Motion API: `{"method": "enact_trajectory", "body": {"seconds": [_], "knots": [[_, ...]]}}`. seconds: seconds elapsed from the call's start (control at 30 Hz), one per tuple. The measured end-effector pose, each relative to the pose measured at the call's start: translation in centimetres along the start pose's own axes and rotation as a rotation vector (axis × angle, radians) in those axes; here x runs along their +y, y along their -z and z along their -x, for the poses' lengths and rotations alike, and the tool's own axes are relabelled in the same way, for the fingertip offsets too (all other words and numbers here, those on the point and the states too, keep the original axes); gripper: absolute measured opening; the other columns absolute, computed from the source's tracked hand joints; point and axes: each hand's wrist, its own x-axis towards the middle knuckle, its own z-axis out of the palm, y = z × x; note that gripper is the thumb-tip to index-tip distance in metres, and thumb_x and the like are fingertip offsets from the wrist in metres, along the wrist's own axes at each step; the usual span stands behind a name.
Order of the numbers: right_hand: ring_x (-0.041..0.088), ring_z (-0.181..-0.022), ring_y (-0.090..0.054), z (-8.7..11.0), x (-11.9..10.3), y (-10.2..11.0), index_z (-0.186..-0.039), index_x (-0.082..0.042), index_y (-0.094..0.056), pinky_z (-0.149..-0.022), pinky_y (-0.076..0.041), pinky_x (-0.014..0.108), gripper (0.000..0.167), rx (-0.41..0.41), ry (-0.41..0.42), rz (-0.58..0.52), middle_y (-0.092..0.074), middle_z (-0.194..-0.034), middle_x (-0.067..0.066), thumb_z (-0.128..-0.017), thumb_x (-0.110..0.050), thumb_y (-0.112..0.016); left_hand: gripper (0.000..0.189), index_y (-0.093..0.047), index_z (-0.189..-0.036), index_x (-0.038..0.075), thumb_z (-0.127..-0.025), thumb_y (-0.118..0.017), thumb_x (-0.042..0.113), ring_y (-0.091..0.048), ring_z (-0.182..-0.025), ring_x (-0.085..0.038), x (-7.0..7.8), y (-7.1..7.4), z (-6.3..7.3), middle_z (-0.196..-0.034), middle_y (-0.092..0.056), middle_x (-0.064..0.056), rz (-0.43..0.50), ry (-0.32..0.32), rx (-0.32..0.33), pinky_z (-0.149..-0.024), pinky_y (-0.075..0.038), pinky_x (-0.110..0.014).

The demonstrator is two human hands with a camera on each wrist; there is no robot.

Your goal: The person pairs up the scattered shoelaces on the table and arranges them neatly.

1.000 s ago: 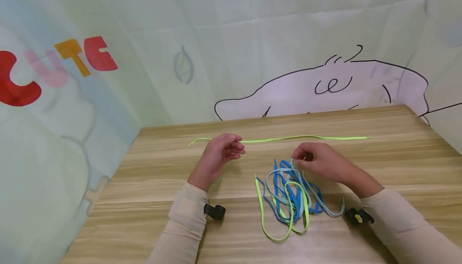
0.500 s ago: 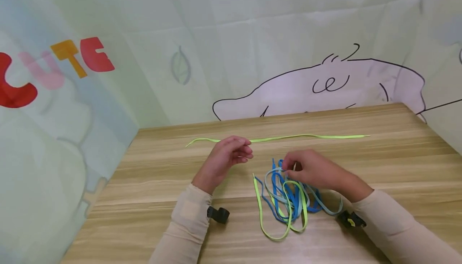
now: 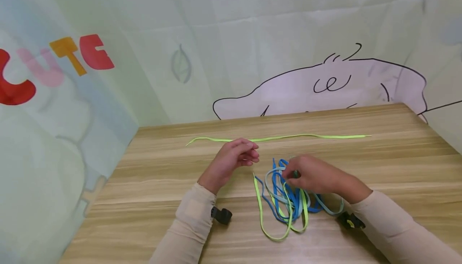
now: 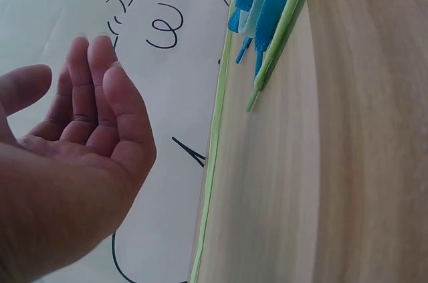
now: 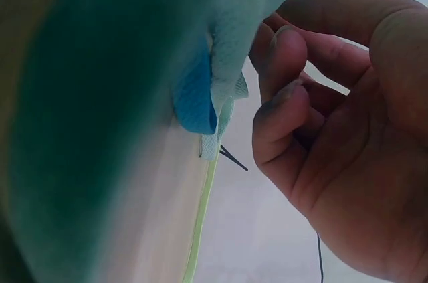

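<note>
A loose pile of flat shoelaces, blue, light blue and yellow-green, lies on the wooden table. My right hand is bent over the top of this pile, thumb and curled fingers close together at the laces. In the right wrist view, the fingertips of the right hand meet a light-blue lace; I cannot tell whether they grip one. My left hand, fingers relaxed, holds nothing and hovers left of the pile. The left wrist view shows the palm of the left hand bare.
A single yellow-green shoelace lies stretched out along the far side of the wooden table. Behind stands a printed cloth backdrop. Small black wrist cameras sit on both sleeves.
My right hand has moved left and nearer to me, from the pile's upper right onto its top. My left hand has shifted right toward the pile. The far lace stays put.
</note>
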Motion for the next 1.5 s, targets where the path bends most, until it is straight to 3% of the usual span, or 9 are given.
{"method": "enact_trajectory", "body": {"seconds": [0.2, 0.47, 0.9, 1.1, 1.3, 1.5], "knots": [[0.007, -0.081, -0.055, 0.0, 0.1, 0.1, -0.102, -0.013, -0.077, -0.073, -0.051, 0.029, 0.012, -0.033, -0.013, 0.032, -0.061, -0.086, -0.013, -0.092, -0.011, -0.072, 0.033, -0.059, -0.118, -0.010, -0.103, -0.053, 0.019, -0.070, -0.085, -0.018, 0.0, 0.1, 0.0, -0.090, -0.069, -0.005, 0.005, -0.004, 0.007, -0.076, -0.055, -0.029], [0.007, -0.080, -0.053, 0.3, 0.1, 0.3, -0.091, -0.019, -0.077, -0.071, -0.050, 0.027, 0.009, -0.058, -0.008, 0.047, -0.059, -0.084, -0.013, -0.094, -0.013, -0.070, 0.034, -0.060, -0.119, -0.009, -0.103, -0.054, 0.021, -0.070, -0.087, -0.019, 0.1, 0.1, -0.1, -0.092, -0.069, -0.006, -0.020, 0.016, -0.002, -0.078, -0.054, -0.029], [0.011, -0.070, -0.053, 0.7, 0.0, 0.1, -0.091, -0.015, -0.068, -0.060, -0.047, 0.027, 0.008, 0.013, -0.019, -0.154, -0.058, -0.077, -0.008, -0.097, -0.013, -0.062, 0.034, -0.059, -0.119, -0.010, -0.104, -0.054, 0.020, -0.070, -0.087, -0.018, -0.2, -0.6, 0.0, -0.092, -0.069, -0.006, -0.047, 0.023, -0.029, -0.078, -0.055, -0.030], [0.011, -0.072, -0.057, 0.7, -0.8, 0.4, -0.097, -0.013, -0.069, -0.064, -0.050, 0.027, 0.008, 0.115, 0.029, -0.220, -0.061, -0.080, -0.008, -0.099, -0.017, -0.063, 0.036, -0.058, -0.122, -0.011, -0.104, -0.054, 0.019, -0.070, -0.090, -0.019, -0.3, -1.0, 0.0, -0.095, -0.070, -0.007, -0.087, 0.014, -0.107, -0.084, -0.056, -0.036], [0.011, -0.070, -0.058, 0.6, -1.5, 0.7, -0.100, -0.012, -0.070, -0.063, -0.052, 0.027, 0.006, 0.194, 0.059, -0.241, -0.065, -0.084, -0.005, -0.099, -0.015, -0.065, 0.034, -0.060, -0.120, -0.008, -0.104, -0.055, 0.021, -0.069, -0.095, -0.021, -0.2, -1.6, 0.5, -0.101, -0.071, -0.010, -0.114, -0.014, -0.253, -0.092, -0.054, -0.046], [0.013, -0.070, -0.058, 0.7, -2.1, 0.9, -0.100, -0.014, -0.071, -0.061, -0.052, 0.027, 0.006, 0.233, 0.052, -0.267, -0.067, -0.086, 0.001, -0.099, -0.016, -0.065, 0.031, -0.062, -0.120, -0.005, -0.105, -0.053, 0.020, -0.068, -0.095, -0.020, 0.0, -2.3, 0.8, -0.103, -0.070, -0.010, -0.110, -0.004, -0.323, -0.090, -0.054, -0.042]]}}
